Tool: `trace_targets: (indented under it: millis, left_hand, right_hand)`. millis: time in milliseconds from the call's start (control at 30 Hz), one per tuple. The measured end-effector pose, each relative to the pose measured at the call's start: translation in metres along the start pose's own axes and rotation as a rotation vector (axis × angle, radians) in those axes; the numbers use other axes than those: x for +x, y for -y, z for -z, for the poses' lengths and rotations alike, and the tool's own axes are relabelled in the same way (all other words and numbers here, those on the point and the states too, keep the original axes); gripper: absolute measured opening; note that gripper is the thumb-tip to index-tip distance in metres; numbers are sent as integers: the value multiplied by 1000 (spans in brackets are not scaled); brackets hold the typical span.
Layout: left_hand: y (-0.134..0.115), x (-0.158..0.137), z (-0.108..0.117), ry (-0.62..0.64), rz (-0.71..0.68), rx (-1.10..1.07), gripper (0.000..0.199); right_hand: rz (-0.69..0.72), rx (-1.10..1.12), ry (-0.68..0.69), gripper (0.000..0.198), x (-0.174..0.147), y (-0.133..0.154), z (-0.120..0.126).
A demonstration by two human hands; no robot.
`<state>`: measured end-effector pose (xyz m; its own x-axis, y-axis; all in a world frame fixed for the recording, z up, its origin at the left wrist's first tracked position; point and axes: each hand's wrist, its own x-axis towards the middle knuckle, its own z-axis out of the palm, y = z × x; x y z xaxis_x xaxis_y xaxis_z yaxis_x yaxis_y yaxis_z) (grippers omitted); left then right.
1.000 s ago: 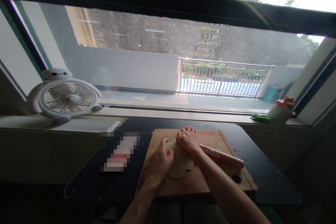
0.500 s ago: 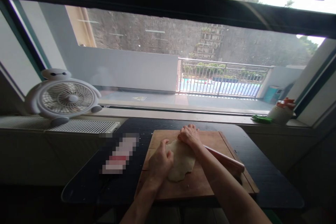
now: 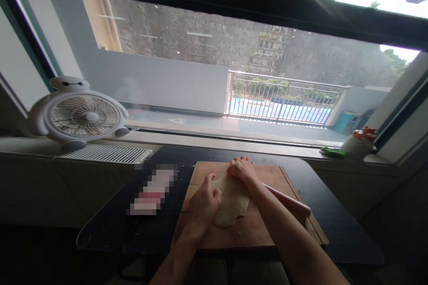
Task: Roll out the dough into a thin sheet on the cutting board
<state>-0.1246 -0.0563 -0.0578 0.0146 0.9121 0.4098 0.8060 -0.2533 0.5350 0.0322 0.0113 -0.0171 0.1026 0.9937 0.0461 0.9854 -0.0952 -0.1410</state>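
Touching one dough sheet [image 3: 231, 207]: left fingers [image 3: 210, 179] half-curled, right fingers [image 3: 245, 160] bent, both holds unclear; one tube [image 3: 290, 201] on one board [image 3: 256, 237].

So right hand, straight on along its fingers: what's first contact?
Likely the windowsill, across the far edge of the wooden cutting board and a strip of dark tabletop; the right hand might pass over it, height unclear.

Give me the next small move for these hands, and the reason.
I'd probably turn the dough slightly with the left hand, bringing its notched near edge toward the rolling pin. The outline is uneven, the left hand is already at the dough's left side, and the pin lies to the right.
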Motion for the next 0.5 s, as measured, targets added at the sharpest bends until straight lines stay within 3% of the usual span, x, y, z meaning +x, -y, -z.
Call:
trace_targets:
  millis: [200, 367, 500]
  left_hand:
    - [-2, 1, 5, 32, -4, -5, 46]
    - [-4, -2, 9, 25, -31, -7, 44]
    - [1, 0, 8, 12, 25, -58, 40]
  right_hand:
    - [-11, 12, -81, 37, -14, 6, -1]
    - [101, 10, -193, 39, -41, 20, -9]
    - [57, 16, -265, 40, -27, 16, -11]
